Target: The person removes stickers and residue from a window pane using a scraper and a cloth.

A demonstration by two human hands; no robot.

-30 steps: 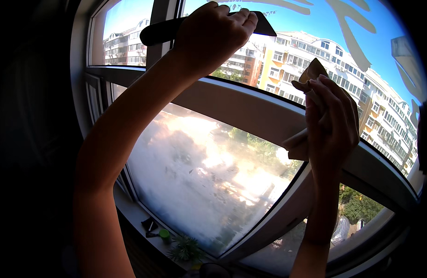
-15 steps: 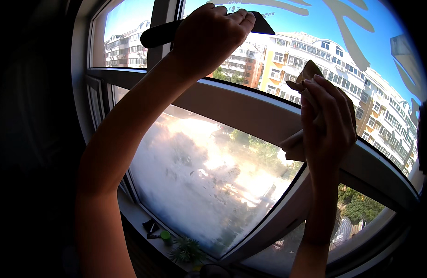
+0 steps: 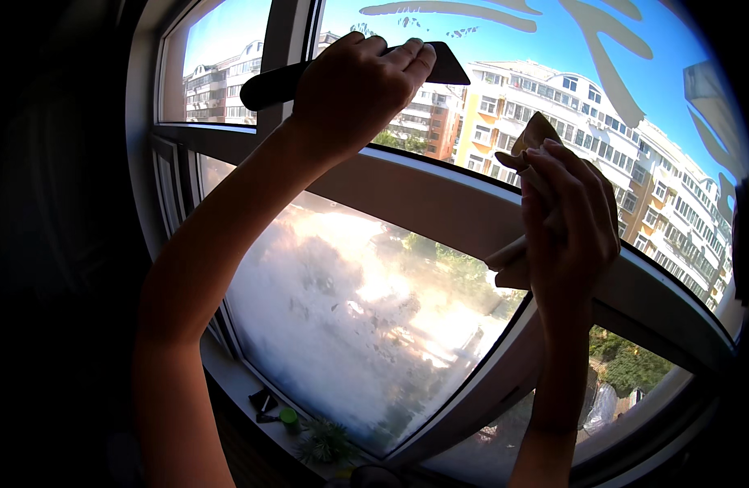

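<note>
My left hand [image 3: 350, 98] is wrapped around a dark scraper [image 3: 269, 88], whose handle sticks out to the left. Its flat angled blade [image 3: 450, 65] lies to the right of my fingers, in front of the upper window pane [image 3: 366, 23]; whether it touches the glass I cannot tell. Small flecks of residue [image 3: 464, 32] cling to that pane just above the blade. Lower and to the right, my right hand [image 3: 573, 211] is closed on a crumpled brownish cloth or paper [image 3: 514, 268], part of which pokes up past the fingertips. The palm side is hidden.
Pale strokes of a decal [image 3: 606, 57] run across the upper glass. A wide window frame bar [image 3: 415, 199] crosses below my hands, above a frosted-looking lower pane [image 3: 309, 325]. On the sill stand a green-lidded container [image 3: 289, 418], a small dark object [image 3: 264, 404] and a spiky plant [image 3: 325, 442].
My left hand and the scraper have moved down and slightly left, uncovering more flecks on the glass. My right hand has dropped a little, still holding the crumpled piece.
</note>
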